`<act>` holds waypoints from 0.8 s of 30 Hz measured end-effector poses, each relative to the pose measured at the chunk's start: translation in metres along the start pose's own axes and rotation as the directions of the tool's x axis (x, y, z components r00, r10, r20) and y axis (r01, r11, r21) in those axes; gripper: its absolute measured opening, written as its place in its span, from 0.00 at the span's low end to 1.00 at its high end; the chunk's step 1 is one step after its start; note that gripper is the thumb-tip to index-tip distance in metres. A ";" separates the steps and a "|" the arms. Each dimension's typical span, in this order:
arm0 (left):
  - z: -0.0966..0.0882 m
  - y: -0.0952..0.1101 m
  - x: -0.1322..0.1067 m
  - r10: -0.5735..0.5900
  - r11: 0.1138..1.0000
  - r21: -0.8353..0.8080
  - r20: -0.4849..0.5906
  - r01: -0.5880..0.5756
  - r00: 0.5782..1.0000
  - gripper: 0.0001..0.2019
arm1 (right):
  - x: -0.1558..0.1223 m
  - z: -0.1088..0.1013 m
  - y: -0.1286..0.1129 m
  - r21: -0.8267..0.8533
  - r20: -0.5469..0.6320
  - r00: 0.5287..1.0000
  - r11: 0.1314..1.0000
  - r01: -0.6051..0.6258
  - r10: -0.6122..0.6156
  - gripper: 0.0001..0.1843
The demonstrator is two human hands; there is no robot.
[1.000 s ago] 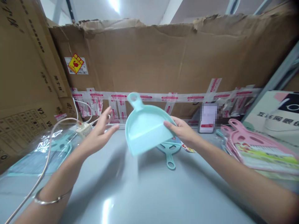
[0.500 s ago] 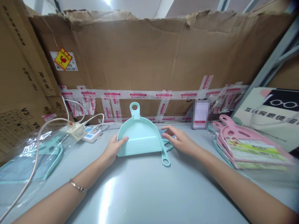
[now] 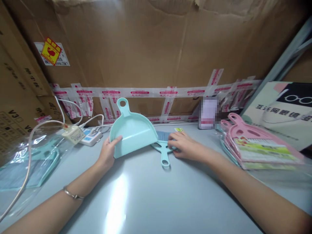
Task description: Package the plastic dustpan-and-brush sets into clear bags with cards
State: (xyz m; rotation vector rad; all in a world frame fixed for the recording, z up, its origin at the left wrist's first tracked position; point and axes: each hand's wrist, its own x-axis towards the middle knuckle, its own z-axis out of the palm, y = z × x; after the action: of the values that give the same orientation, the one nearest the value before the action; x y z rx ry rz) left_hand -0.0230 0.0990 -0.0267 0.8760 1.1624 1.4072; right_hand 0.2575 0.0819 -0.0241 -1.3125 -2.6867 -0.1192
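I now have the mint dustpan (image 3: 133, 131) in the left hand (image 3: 107, 152) instead of the right hand (image 3: 185, 147), farther left, baring more brush (image 3: 164, 150), at whose edge the right fingers now curl.

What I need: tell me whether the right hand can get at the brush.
Probably yes: the right hand is at the brush, and the dustpan in the left hand seems to overlap only the brush's left edge.

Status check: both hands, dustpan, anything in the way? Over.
Left hand gripping mint dustpan by its side. Right hand at right end of brush, grip unclear. Dustpan corner overlaps brush's left end in view.
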 end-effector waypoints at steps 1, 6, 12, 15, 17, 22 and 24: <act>-0.001 0.000 0.001 0.018 1.000 -0.009 -0.014 -0.018 1.000 0.21 | 0.000 0.000 0.001 0.024 -0.032 0.999 0.999 0.025 -0.024 0.08; -0.007 -0.002 0.006 0.133 0.991 -0.017 -0.083 -0.135 0.988 0.21 | -0.005 -0.011 0.010 0.314 -0.392 0.915 0.949 0.033 0.098 0.05; -0.007 -0.002 0.007 0.219 0.976 0.008 -0.069 -0.219 0.973 0.20 | -0.002 -0.030 -0.005 0.765 -0.618 0.424 0.631 0.131 0.662 0.11; -0.002 -0.002 -0.002 0.152 0.988 0.027 0.017 -0.153 0.988 0.21 | 0.010 -0.034 -0.026 0.821 -0.552 0.498 0.541 0.185 0.669 0.13; 0.001 -0.003 -0.009 0.100 0.993 0.052 0.090 -0.105 0.991 0.22 | 0.021 -0.033 -0.040 0.837 -0.505 0.593 0.522 0.161 0.627 0.13; 0.007 -0.007 -0.021 0.126 0.978 0.132 0.243 -0.161 0.962 0.22 | 0.039 -0.018 -0.057 0.855 -0.434 0.663 0.511 0.090 0.610 0.12; 0.009 -0.007 -0.025 0.133 0.975 0.134 0.277 -0.175 0.952 0.21 | 0.039 -0.009 -0.060 0.826 -0.465 0.638 0.560 0.062 0.614 0.11</act>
State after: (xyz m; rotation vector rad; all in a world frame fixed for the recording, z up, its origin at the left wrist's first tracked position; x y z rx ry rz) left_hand -0.0087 0.0759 -0.0296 1.2517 1.0248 1.2850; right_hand 0.1876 0.0747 -0.0093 -1.0523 -1.4415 0.4665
